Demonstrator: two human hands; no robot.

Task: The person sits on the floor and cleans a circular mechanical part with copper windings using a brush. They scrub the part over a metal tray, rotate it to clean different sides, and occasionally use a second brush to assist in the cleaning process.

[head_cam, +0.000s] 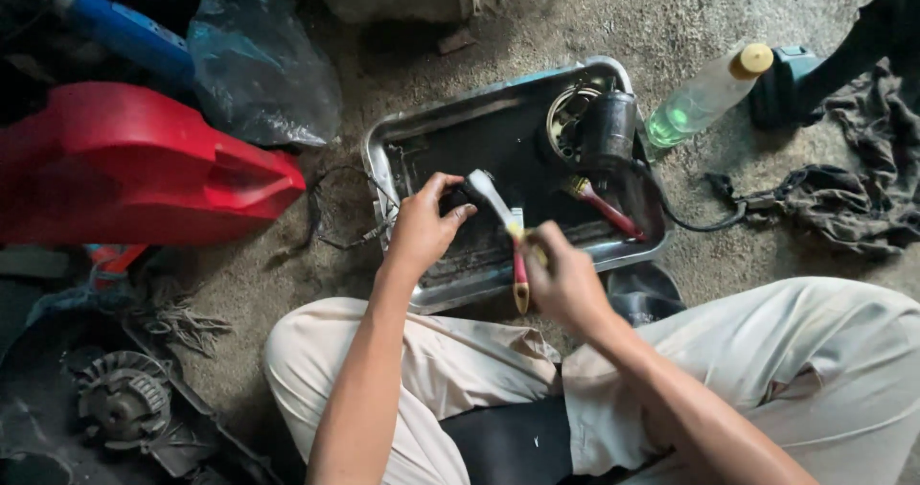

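Looking down through the head view, we see our left hand (422,224) near the centre of the frame, its grip pinching a small dark part (458,197) over the metal tray (402,140), while our right hand (565,282), just right of centre, has its grip wrapped around a brush with a red and yellow handle (518,265) whose pale head (484,186) touches that part. The tray sits on the gritty concrete floor (594,15) and also carries a black cylindrical motor unit (606,130) at its upper right and a red-handled tool (604,207) lying beside it. To scrub well, we judge it best to keep the part low over the tray so grime falls inside, hold it firmly by its edges, and work the bristles in short strokes away from our fingers. At the upper right stands a clear bottle with green liquid (700,97), well apart from the hands; a dark rag (853,197) lies at the right edge, a red plastic can (134,164) fills the left, and a dark plastic bag (259,63) rests at upper left.
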